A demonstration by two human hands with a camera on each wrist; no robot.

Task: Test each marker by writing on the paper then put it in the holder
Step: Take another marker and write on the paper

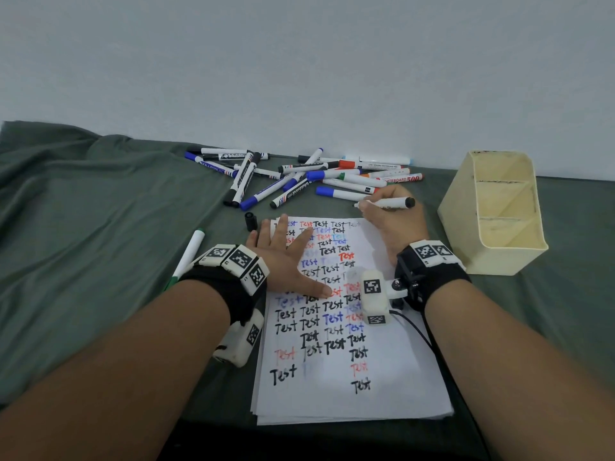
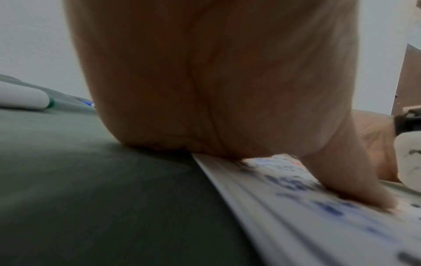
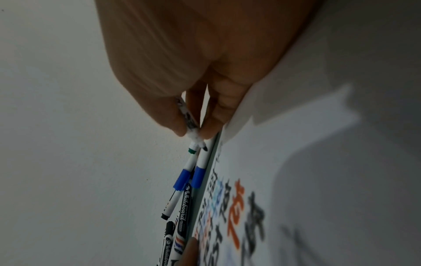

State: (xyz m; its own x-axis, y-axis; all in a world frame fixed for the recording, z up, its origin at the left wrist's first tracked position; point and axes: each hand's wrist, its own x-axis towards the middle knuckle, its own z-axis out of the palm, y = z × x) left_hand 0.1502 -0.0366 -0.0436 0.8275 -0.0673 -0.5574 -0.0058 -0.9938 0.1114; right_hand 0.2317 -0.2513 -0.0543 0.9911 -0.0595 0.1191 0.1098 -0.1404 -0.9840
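A stack of white paper [image 1: 392, 367] covered with "Test" words lies on the green cloth. My left hand [image 1: 286, 257] lies flat on the paper's upper left, fingers straight, pressing it down; in the left wrist view its thumb [image 2: 346, 181] rests on the paper [image 2: 296, 212]. My right hand [image 1: 396, 217] grips an uncapped black marker [image 1: 389, 203] just beyond the paper's top right corner, tip pointing left. In the right wrist view the fingers pinch the marker [image 3: 189, 118] near its tip. A black cap [image 1: 251, 221] lies by the paper's top left. The cream holder [image 1: 492, 211] stands at the right.
A pile of several whiteboard markers [image 1: 299, 178] lies beyond the paper near the wall. One green-ended marker [image 1: 186, 257] lies left of my left wrist. Rumpled green cloth [image 1: 83, 211] covers the table.
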